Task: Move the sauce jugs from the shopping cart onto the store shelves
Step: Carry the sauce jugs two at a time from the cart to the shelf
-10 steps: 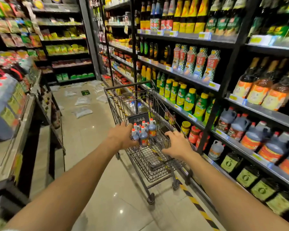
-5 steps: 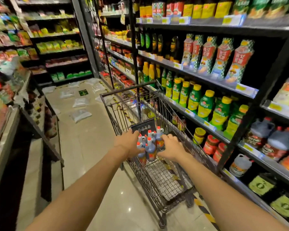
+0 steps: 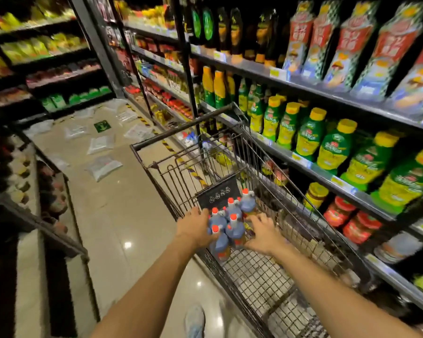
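Several dark sauce jugs [image 3: 232, 225] with red caps stand bunched together in the near end of the wire shopping cart [image 3: 181, 129]. My left hand [image 3: 193, 228] wraps the left side of the bunch, its fingers hidden behind the nearest jug. On the right side, my right hand [image 3: 261, 231] touches the jugs with its fingers spread. The store shelves [image 3: 327, 172] run along the right of the cart, packed with green and yellow bottles and red jars. A pale jug [image 3: 398, 247] shows blurred on a lower shelf.
The cart stands close against the right shelving. A low rack [image 3: 47, 215] lines the aisle on the left. Several plastic packets [image 3: 103, 167] lie on the tiled floor ahead. My shoe [image 3: 194, 320] shows at the bottom edge.
The view has swung closer to the cart and the right shelves. Both hands have closed in on the bunch of jugs from either side; the right hand's fingers are now spread.
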Action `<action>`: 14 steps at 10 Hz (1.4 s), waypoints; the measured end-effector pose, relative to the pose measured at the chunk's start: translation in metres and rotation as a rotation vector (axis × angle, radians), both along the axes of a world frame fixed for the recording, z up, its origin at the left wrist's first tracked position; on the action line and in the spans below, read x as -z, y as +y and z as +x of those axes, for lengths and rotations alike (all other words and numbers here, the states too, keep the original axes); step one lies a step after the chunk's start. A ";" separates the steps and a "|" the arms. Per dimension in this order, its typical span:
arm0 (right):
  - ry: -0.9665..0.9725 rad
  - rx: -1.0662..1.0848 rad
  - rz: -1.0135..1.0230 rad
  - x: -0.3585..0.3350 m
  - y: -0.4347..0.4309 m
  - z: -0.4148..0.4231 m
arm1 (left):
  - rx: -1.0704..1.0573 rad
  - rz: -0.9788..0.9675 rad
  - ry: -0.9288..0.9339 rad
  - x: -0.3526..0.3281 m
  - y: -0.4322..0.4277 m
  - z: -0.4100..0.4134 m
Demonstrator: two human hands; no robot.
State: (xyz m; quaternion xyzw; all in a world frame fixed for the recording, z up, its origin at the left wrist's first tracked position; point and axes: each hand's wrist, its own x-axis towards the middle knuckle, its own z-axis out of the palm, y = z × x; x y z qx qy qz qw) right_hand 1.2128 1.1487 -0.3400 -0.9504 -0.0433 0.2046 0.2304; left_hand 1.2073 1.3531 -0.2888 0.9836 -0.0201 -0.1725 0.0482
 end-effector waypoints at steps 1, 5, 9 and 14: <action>0.022 0.084 -0.034 0.018 0.009 0.039 | 0.091 0.050 0.055 0.022 0.009 0.049; 0.032 0.221 -0.035 0.131 0.038 0.140 | 0.325 -0.024 0.312 0.169 0.010 0.161; -0.065 0.212 0.192 0.235 0.038 0.164 | 0.433 0.107 0.511 0.264 0.002 0.180; -0.086 0.671 0.084 0.224 -0.042 0.096 | 0.483 -0.184 0.349 0.251 -0.055 0.188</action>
